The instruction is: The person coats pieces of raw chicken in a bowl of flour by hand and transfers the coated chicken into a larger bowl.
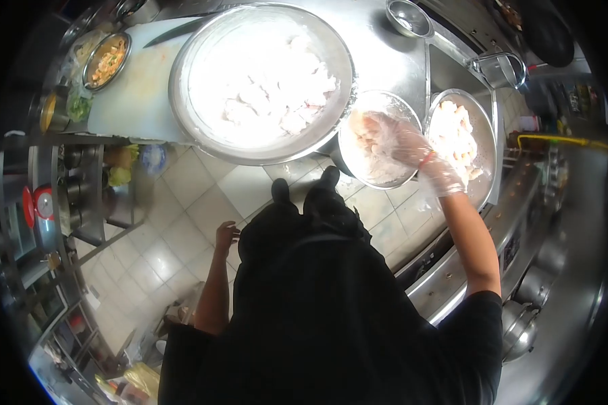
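My right hand (pixel 412 152) wears a clear plastic glove with a red band at the wrist. It reaches into a round metal bowl (pixel 346 164) of pale, pinkish raw meat pieces (pixel 368 131); glare and blur hide its fingertips. To the left stands a large metal basin (pixel 263 159) with white flour and coated pieces (pixel 270 101) in it. On the right, another metal bowl (pixel 488 177) contains more pale raw pieces (pixel 456 131). My left hand (pixel 227 233) is bare and hangs beside my leg, fingers loosely apart, holding nothing.
A knife (pixel 175 32) lies on the white cutting board (pixel 132 88) at the left. Near it are a bowl of orange chopped food (pixel 108 62) and green leaves (pixel 79 104). A small metal bowl (pixel 409 18) stands at the back. Shelving (pixel 34 202) lines the left side.
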A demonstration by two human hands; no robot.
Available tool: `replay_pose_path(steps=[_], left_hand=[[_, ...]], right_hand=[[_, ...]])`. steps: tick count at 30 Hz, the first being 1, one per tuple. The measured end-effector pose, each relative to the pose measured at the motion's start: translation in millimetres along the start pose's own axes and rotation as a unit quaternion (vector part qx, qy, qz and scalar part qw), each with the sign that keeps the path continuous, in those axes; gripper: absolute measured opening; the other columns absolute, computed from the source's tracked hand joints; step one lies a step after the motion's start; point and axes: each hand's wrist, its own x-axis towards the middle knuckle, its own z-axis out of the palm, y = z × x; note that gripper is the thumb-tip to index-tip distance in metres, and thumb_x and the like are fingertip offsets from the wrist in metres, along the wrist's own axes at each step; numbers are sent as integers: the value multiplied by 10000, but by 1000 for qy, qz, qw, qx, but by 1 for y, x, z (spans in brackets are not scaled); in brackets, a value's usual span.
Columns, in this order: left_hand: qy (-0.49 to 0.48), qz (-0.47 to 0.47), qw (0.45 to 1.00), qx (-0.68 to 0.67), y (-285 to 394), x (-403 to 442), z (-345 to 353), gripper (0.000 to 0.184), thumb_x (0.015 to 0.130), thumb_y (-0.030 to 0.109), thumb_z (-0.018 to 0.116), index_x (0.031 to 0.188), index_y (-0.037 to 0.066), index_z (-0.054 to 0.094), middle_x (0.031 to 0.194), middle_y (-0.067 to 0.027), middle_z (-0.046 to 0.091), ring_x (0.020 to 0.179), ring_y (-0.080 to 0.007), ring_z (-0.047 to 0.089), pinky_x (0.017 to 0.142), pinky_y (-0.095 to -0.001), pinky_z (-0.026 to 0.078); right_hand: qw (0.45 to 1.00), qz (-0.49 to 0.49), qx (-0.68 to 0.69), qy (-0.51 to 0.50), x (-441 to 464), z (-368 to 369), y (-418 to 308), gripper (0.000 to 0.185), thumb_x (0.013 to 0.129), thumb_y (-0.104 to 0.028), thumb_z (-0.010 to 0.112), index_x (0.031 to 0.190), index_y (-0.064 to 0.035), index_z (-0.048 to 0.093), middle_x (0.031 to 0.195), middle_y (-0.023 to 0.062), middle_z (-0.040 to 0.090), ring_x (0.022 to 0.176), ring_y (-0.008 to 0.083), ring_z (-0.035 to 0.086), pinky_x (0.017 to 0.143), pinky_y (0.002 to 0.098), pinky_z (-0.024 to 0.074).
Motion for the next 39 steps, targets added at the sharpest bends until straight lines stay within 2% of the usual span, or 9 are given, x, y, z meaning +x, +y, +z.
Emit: replay_pose_path(steps=[5, 8, 10, 14, 17, 21, 26, 30, 39], left_hand=[[-19, 12, 1000, 11, -13, -1, 6, 252, 792, 121, 505, 1036, 67, 531, 742, -65, 600, 596, -137, 571, 495, -257, 437], [-10, -4, 998, 58, -14, -4, 9, 251, 794, 120, 501, 1038, 68, 530, 736, -62, 598, 588, -133, 567, 489, -248, 438], [-21, -16, 999, 34, -14, -3, 6, 252, 794, 121, 504, 1040, 69, 524, 734, -63, 601, 578, -134, 563, 491, -247, 439], [-13, -11, 1000, 14, -5, -8, 3, 251, 796, 124, 502, 1042, 74, 519, 735, -64, 605, 577, -134, 565, 481, -252, 432], [-15, 0, 1000, -5, -13, -4, -2, 254, 794, 136, 499, 1041, 82, 522, 728, -62, 606, 587, -137, 574, 487, -259, 437], [-10, 4, 1000, 28, -14, -3, 2, 249, 792, 133, 497, 1034, 82, 529, 727, -63, 606, 579, -135, 570, 483, -256, 432], [-19, 6, 1000, 8, -5, -9, 6, 249, 795, 116, 493, 1038, 80, 532, 725, -65, 602, 579, -131, 566, 480, -249, 426], [-3, 0, 1000, -4, -5, -9, 5, 237, 794, 101, 493, 1027, 77, 532, 724, -61, 601, 575, -129, 562, 475, -247, 423], [9, -25, 999, 36, -20, -14, 5, 215, 797, 104, 499, 1004, 75, 550, 717, -46, 577, 568, -118, 551, 486, -262, 440]], right_hand=[[940, -86, -317, 90, 4, 20, 3, 570, 702, -237, 650, 1214, -87, 447, 1072, 154, 563, 972, 288, 553, 827, 377, 438], [935, 16, -332, 123, 5, 58, 21, 556, 636, -166, 648, 1150, -33, 481, 1101, 163, 534, 1001, 324, 517, 896, 379, 400], [966, 175, -180, -59, 18, 53, 25, 482, 634, -155, 629, 1086, -26, 522, 1109, 174, 520, 989, 343, 515, 892, 387, 399], [928, 7, -364, 77, 1, 14, 63, 483, 653, -207, 634, 1091, -38, 523, 1128, 176, 513, 996, 330, 521, 886, 385, 406], [984, 42, -164, -49, 7, -21, -24, 438, 745, -238, 573, 1153, -101, 492, 1096, 202, 506, 958, 317, 530, 884, 375, 402], [952, -61, -296, -43, 11, 20, 5, 578, 686, -265, 623, 1195, -56, 446, 1164, 165, 493, 1028, 321, 503, 922, 373, 383], [936, 168, -296, -91, 21, 27, 2, 505, 713, -263, 625, 1164, -89, 480, 993, 189, 574, 896, 327, 567, 816, 386, 442], [925, 113, -360, -46, 12, -10, 8, 402, 747, -207, 600, 1123, -97, 513, 913, 188, 597, 816, 331, 587, 745, 382, 466], [986, 111, -119, -30, 2, -40, -13, 505, 710, -128, 656, 1173, -43, 474, 926, 147, 620, 840, 257, 602, 741, 344, 468]])
